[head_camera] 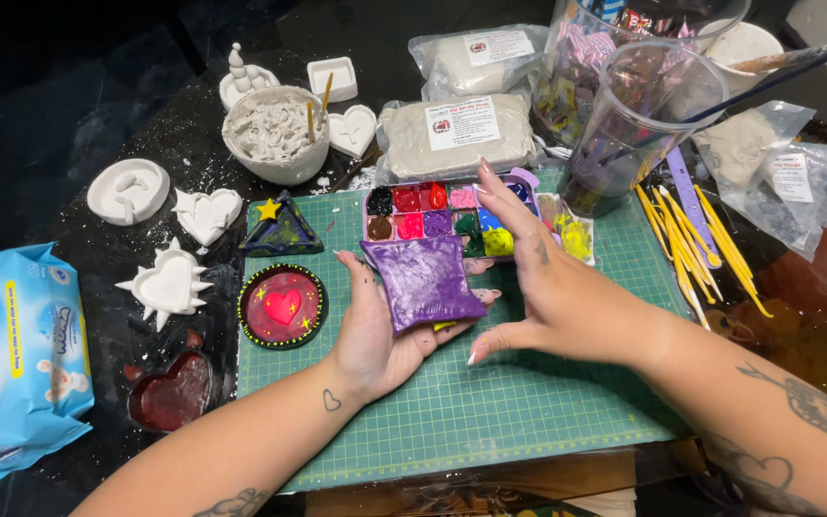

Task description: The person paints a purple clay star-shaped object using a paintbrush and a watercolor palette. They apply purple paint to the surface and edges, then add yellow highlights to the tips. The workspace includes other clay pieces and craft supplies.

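My left hand (pixel 375 335) lies palm up over the green cutting mat (pixel 528 402) and holds a square plaster tray painted purple (pixel 425 281). My right hand (pixel 538 287) hovers just to the right of the tray, fingers spread, its fingertips near the paint palette (pixel 433 213) with several colour wells. Nothing is in the right hand. A round painted dish with a red heart (pixel 282 306) sits left of my left hand, and a dark painted triangle dish with a yellow star (pixel 279 228) lies behind it.
White unpainted plaster pieces (pixel 169 282) and a bowl of plaster mix (pixel 275 134) stand at the back left. A wet-wipe pack (pixel 16 354) is far left. Bags of clay (pixel 457 134), a clear cup with brushes (pixel 638 115) and yellow sculpting sticks (pixel 696 244) lie at the right.
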